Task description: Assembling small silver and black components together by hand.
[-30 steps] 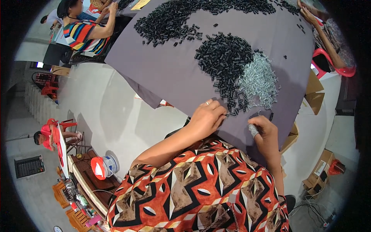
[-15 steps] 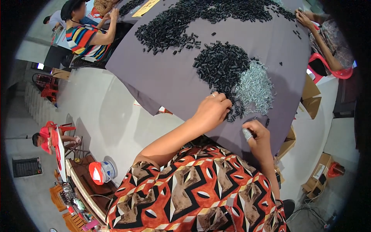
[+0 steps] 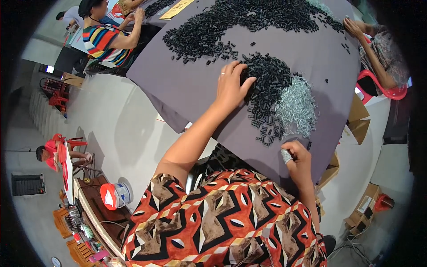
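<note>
My left hand (image 3: 231, 86) reaches over the left edge of a pile of small black cylindrical pieces (image 3: 269, 84), its fingers apart and curved against the pile. Beside that pile, on its right, lies a heap of small shiny silver pins or screws (image 3: 297, 107). Closer to my body, my right hand (image 3: 298, 158) is closed just above the table, below the silver heap. A silvery-grey covering (image 3: 286, 155) wraps its thumb. Whatever its curled fingers may hold is hidden.
A grey cloth (image 3: 191, 84) covers the table. A larger spread of black pieces (image 3: 200, 38) lies farther back. Co-workers sit at the left (image 3: 109, 44) and right (image 3: 382, 53) sides. Open cardboard boxes (image 3: 358, 120) stand by the right edge; a white bucket (image 3: 121, 195) stands lower left.
My left hand has moved away from my body, from the near end of the black pile to its far left side, and its fingers have spread. My right hand has stayed nearly still.
</note>
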Tool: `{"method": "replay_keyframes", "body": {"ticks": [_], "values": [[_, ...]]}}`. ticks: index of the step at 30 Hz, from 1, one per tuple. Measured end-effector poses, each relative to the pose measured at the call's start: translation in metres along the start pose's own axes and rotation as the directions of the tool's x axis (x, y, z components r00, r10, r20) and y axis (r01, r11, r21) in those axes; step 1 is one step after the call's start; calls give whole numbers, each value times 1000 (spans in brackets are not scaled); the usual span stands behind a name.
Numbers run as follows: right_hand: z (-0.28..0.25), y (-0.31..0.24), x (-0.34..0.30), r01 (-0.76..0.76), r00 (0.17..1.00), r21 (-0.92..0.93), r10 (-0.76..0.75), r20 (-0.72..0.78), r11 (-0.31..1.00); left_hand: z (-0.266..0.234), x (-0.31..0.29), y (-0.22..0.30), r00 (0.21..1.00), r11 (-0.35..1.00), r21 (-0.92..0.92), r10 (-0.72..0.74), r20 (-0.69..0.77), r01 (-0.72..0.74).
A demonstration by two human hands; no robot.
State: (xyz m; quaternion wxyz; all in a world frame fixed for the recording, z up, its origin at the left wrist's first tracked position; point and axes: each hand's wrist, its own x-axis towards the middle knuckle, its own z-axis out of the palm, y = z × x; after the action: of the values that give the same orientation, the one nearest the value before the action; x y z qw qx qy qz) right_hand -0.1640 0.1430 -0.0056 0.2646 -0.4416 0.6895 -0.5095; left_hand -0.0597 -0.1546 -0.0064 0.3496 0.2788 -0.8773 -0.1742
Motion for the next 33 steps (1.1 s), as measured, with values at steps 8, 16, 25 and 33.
{"method": "replay_keyframes", "body": {"ticks": [8,16,25,33], "values": [[-1,2,2,21,1000,-49,-21,-17,999,24,4,33,950,954,-10,301,80,-301],[0,1,2,-27,999,-5,27,-27,1000,32,-1,36,946,947,-63,318,62,-315],[-1,7,3,-18,1000,0,18,-15,1000,11,-35,37,935,944,-122,322,146,-306],[-1,2,2,13,1000,-29,-14,-18,999,-3,-62,45,939,950,-156,295,177,-269]]}}
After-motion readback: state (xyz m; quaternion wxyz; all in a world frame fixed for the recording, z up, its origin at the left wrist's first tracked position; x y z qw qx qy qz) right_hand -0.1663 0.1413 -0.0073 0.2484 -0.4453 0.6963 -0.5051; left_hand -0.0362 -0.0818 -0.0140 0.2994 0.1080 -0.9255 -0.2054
